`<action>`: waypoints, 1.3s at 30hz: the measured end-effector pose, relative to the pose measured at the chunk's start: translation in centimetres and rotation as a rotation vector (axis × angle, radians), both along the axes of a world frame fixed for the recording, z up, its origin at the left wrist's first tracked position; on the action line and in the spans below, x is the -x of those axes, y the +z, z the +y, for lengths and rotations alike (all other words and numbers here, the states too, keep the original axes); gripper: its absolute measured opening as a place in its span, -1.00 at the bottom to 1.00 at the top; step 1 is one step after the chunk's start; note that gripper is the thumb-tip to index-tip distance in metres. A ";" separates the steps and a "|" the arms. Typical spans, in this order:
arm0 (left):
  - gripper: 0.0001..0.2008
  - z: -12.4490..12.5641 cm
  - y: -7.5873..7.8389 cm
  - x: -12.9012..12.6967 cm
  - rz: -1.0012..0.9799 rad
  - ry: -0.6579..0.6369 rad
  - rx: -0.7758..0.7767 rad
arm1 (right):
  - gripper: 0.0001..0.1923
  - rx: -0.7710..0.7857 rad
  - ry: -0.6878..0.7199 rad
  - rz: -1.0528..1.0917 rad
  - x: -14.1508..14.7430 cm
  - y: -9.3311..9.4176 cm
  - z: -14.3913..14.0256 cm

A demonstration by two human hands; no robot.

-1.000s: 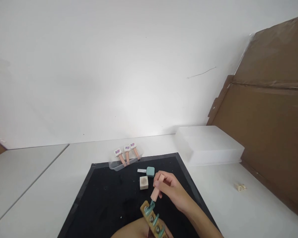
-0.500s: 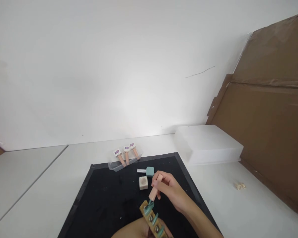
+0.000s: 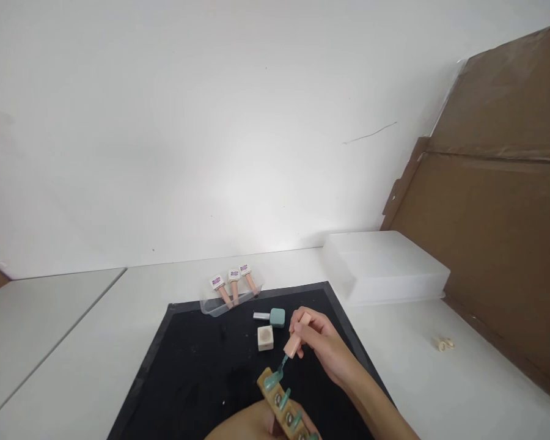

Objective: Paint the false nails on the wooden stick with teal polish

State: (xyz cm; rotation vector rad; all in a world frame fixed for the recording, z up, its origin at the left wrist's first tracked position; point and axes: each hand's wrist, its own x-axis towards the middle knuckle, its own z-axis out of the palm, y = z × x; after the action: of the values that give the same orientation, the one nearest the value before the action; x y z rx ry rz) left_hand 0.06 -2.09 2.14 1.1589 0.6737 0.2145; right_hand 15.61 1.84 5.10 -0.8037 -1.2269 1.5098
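A black mat (image 3: 197,373) lies on the white table (image 3: 444,391). A clear tray (image 3: 220,304) with three pink-handled brushes sits at its far edge, a white plastic box (image 3: 385,266) rests beside brown cardboard (image 3: 499,232).

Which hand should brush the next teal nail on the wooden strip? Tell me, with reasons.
The right hand. It already pinches the pink brush, whose tip sits by the end nail on the wooden strip. The left hand is busy holding that strip from below.
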 end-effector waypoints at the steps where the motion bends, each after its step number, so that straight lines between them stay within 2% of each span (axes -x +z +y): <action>1: -0.69 0.0 0.0 0.0 -0.002 0.003 0.004 | -0.78 -0.022 0.018 -0.002 0.1 0.1 -0.1; 7: -0.65 0.1 0.4 0.2 -0.008 0.022 0.031 | -0.80 -0.110 0.098 -0.078 0.3 0.4 -0.6; 19: -0.69 -0.1 0.2 0.3 -0.028 0.037 0.058 | -0.81 -0.114 0.012 -0.046 -0.4 0.0 0.1; 28: -0.69 0.1 0.0 0.4 -0.042 0.027 0.087 | -0.81 -0.115 0.105 -0.059 0.4 0.0 -0.3; 39: -0.70 0.3 -1.3 0.7 -0.077 0.010 0.146 | -0.83 -0.162 0.101 -0.143 0.4 0.0 -0.4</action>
State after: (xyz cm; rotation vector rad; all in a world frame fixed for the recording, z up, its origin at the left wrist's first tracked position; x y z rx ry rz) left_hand -0.68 -1.83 0.86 1.0025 0.6173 0.2133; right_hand 15.24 1.43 5.15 -0.7615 -1.4956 1.4309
